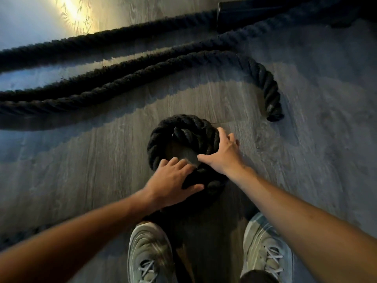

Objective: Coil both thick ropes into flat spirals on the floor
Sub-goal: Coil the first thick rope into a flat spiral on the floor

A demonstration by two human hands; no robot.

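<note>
— How is the light?
— Dim and cool grey overall. One warm glare patch burns on the floor [71, 15] at the top left and washes out the wood grain there.
— Shadows?
— Soft dark bands run along the near side of the long rope [142, 76], and a deep one pools between the shoes [151, 252].
— Sharpness?
— Soft throughout. The top right corner is almost black, and the wide lens bows the edges.
</note>
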